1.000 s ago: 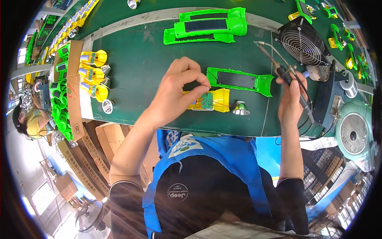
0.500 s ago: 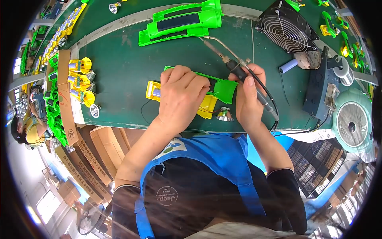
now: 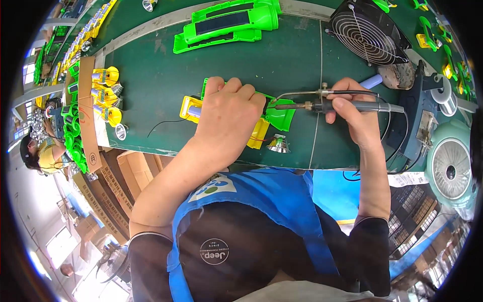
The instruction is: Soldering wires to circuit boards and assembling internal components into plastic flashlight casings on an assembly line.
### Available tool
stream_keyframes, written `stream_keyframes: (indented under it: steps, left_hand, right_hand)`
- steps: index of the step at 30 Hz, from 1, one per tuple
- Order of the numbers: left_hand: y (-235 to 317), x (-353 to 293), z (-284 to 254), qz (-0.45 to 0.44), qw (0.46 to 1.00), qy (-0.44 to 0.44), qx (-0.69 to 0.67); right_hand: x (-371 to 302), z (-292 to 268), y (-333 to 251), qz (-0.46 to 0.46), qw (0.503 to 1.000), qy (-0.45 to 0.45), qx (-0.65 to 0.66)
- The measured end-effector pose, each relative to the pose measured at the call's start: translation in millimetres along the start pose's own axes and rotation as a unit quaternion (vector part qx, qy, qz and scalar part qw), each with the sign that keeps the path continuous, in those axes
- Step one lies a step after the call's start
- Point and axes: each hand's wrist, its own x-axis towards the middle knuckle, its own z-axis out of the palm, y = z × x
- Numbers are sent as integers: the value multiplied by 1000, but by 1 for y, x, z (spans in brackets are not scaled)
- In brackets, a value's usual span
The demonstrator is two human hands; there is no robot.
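Observation:
My left hand (image 3: 227, 117) is curled over a green flashlight shell (image 3: 280, 118), its fingers closed on it and hiding the middle. Under the same hand lies a yellow battery holder (image 3: 188, 107), with a thin black wire trailing left. A silver reflector cup (image 3: 278, 145) sits by the near edge of the shell, joined by a red wire. My right hand (image 3: 356, 113) grips a soldering iron (image 3: 375, 106) almost level. Its tip and the thin metal tube along it reach the shell beside my left fingertips; whether the tip touches is unclear.
More green shells (image 3: 224, 25) lie at the back. Yellow holders with reflectors (image 3: 105, 95) line a cardboard box (image 3: 87, 113) on the left. To the right stand a black fan (image 3: 365, 35), a blue soldering station (image 3: 415, 110), a solder spool (image 3: 444, 95) and a pale-green fan (image 3: 450, 166).
My right hand has moved right, swinging the soldering iron from a steep slant to nearly level, its tip now at the shell. The black wire has shifted left. My left hand stays on the shell.

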Motion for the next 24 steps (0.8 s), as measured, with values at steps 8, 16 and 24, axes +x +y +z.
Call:
stream_keyframes:
  steps: [8, 16, 24]
  left_hand:
    - [2, 9, -6, -6, 997, -68, 33]
    - [3, 16, -8, -18, 997, -79, 11]
    - [5, 18, -10, -31, 995, -94, 22]
  right_hand:
    - [9, 11, -3, 61, 995, -54, -63]
    - [4, 15, -3, 57, 994, -39, -79]
    - [-14, 8, 5, -33, 997, 13, -67]
